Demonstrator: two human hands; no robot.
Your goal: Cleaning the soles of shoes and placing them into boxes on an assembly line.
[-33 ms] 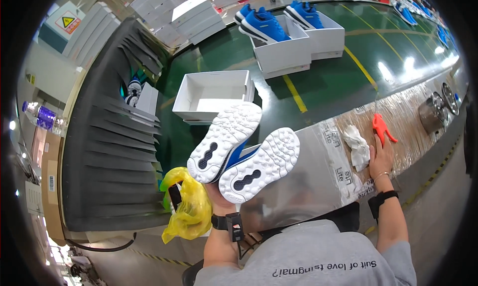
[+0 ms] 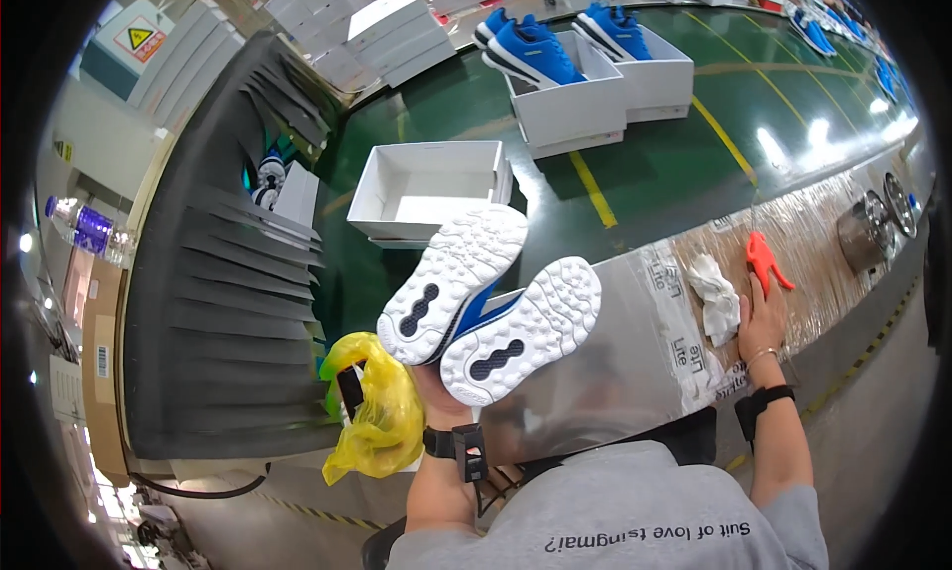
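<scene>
My left hand [image 2: 436, 391] holds up a pair of blue sneakers [image 2: 471, 302], their white knobbly soles with dark inserts turned toward me. Its fingers are mostly behind the soles. To the right, my right hand [image 2: 762, 322] lies on the plastic-wrapped part of the bench, fingers stretched out and touching the end of a red pistol-shaped plastic tool [image 2: 764, 260]. A crumpled white cloth or paper [image 2: 714, 297] lies beside that hand. Just beyond the held sneakers is a white shoebox [image 2: 428, 183] without a lid, with nothing seen inside.
Blue sneakers [image 2: 531, 52] rest in and on white boxes [image 2: 570, 114] on the green belt [image 2: 684, 158]. A yellow plastic bag [image 2: 382, 411] hangs left of my forearm. Dark strip curtains [image 2: 238, 272] border the left side. At far right stands a metal container [image 2: 861, 235].
The picture has shifted very slightly. Both hands keep their places, with the sneakers still in the left and the right by the red tool.
</scene>
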